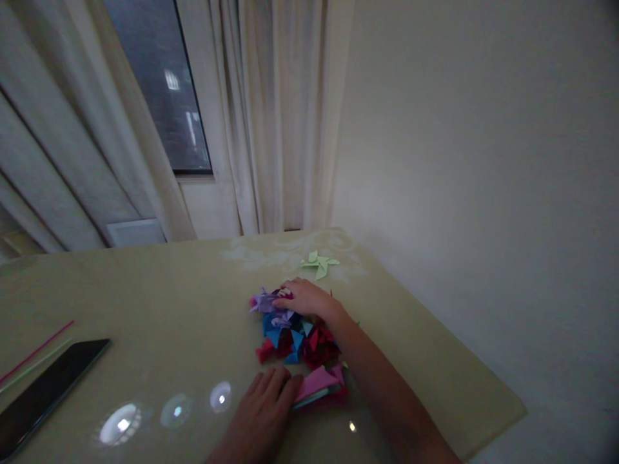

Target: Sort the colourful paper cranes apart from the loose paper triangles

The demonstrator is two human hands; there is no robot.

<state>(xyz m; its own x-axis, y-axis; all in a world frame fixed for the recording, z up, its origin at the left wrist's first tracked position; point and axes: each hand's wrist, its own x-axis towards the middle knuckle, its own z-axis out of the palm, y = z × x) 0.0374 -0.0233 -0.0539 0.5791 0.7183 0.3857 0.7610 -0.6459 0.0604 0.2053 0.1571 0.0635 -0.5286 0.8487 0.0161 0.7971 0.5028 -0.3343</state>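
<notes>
We have a colourful pile of folded paper before us on the table, our right hand lying over its far side; we cannot tell whether that grip grasps a piece. Nearer us, our left hand touches pink folded paper, its grip equally unclear. Beyond the pile lies a pale green folded piece; well left, a black flat device.
</notes>
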